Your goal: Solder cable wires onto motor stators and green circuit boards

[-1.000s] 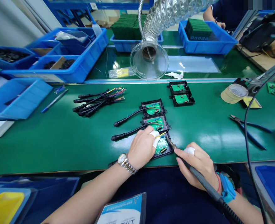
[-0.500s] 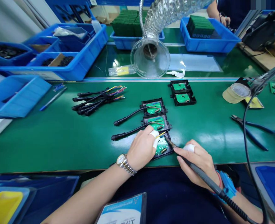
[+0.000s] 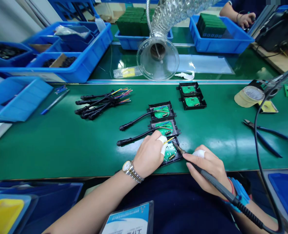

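Observation:
My left hand (image 3: 150, 151) is closed, with white finger cots on its fingertips, pinching a cable whose yellow wire end (image 3: 168, 140) sticks out. It is over the nearest black case, which has a green circuit board (image 3: 170, 152) inside. In my right hand (image 3: 208, 169) is a soldering iron (image 3: 207, 177), held like a pen. Its tip is at the upper part of that board, by the wire end; whether they touch is too small to tell. Just beyond are two black cases (image 3: 160, 111) in a row, each with a black cable (image 3: 134, 138) running left from its board.
Bundled black cables (image 3: 97, 105) lie to the left. Two more cases (image 3: 191, 96) sit behind. A fume extractor hood (image 3: 157, 60) hangs over the back. Cutters (image 3: 263, 135) and a solder tin (image 3: 248, 96) are at right. Blue bins (image 3: 77, 70) stand back left; a co-worker's hand (image 3: 246, 20) is far right.
Both my hands stay almost in place, the iron's tip at the board. The view has shifted slightly. The co-worker's hand at the back has moved to the right.

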Tool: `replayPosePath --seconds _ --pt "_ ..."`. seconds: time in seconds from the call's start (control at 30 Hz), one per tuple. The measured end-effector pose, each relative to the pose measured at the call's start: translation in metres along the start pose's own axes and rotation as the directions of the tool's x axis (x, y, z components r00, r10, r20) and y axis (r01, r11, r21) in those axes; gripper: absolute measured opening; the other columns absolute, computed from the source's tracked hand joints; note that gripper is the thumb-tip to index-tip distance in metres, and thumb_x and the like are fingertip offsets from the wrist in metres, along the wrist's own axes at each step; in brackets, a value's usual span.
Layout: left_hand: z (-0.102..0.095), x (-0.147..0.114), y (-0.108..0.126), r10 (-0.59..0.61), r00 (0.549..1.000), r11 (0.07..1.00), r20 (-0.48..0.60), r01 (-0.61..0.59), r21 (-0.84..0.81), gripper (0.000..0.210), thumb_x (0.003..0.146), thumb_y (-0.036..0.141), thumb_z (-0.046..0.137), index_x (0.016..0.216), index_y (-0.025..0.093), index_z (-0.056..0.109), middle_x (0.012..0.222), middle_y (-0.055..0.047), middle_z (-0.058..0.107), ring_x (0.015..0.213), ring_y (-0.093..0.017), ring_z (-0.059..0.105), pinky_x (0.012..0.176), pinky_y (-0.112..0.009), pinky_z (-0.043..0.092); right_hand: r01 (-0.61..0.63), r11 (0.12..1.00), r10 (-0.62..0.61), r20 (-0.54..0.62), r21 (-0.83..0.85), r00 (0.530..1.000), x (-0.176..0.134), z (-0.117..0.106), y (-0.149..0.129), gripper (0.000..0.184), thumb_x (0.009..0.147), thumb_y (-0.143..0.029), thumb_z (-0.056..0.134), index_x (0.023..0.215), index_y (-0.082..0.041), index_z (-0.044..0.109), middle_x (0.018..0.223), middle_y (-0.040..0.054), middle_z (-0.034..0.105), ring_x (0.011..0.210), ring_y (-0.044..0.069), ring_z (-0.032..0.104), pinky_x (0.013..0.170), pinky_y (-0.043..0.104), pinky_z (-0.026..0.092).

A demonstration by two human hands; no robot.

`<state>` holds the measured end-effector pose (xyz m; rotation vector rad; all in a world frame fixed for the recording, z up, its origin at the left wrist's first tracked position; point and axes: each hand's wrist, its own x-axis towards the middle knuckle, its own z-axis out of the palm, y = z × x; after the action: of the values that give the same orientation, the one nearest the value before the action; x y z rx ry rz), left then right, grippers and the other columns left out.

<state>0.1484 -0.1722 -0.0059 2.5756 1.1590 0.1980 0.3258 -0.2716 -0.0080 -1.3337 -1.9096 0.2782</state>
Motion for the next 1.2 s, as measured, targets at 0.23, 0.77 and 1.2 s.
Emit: replayPosePath --seconds 0.23,0.77,1.2 --pt "0.0003 -0.0018 0.0022 -0.002 1.0 0.995 0.025 0.0 0.102 0.018 0.084 0.015 0.043 0.084 0.014 0.061 0.086 -0.007 0.052 0.074 -0.021 0.05 0.07 -0.034 0.042 0.032 0.999 -0.032 0.012 -0.007 0.999 0.0017 -0.0013 0.0004 0.029 0.076 -0.009 0.053 0.103 -0.015 0.061 0.066 0.0033 0.052 0.067 0.014 0.049 0.058 0.028 0.045" --pt "0.0055 -0.0021 0.0018 0.063 0.996 0.974 -0.058 -0.049 0.222 0.016 0.08 0.011 0.048 0.077 0.014 0.063 0.079 -0.006 0.055 0.069 -0.021 0.048 0.065 -0.034 0.04 -0.13 0.982 0.132 -0.003 0.136 0.991 -0.0013 -0.0013 0.003 0.03 0.076 -0.008 0.055 0.104 -0.015 0.061 0.07 0.0042 0.056 0.067 0.014 0.05 0.061 0.029 0.045" --pt "0.0083 -0.0024 0.0015 0.092 0.992 0.969 -0.088 -0.069 0.238 0.016 0.081 0.013 0.049 0.074 0.014 0.063 0.079 -0.007 0.055 0.068 -0.021 0.047 0.065 -0.035 0.039 0.002 0.999 -0.002 0.004 0.052 1.0 -0.0029 0.001 0.0031 0.033 0.074 -0.007 0.056 0.106 -0.016 0.06 0.067 0.0035 0.056 0.068 0.015 0.052 0.061 0.03 0.047"
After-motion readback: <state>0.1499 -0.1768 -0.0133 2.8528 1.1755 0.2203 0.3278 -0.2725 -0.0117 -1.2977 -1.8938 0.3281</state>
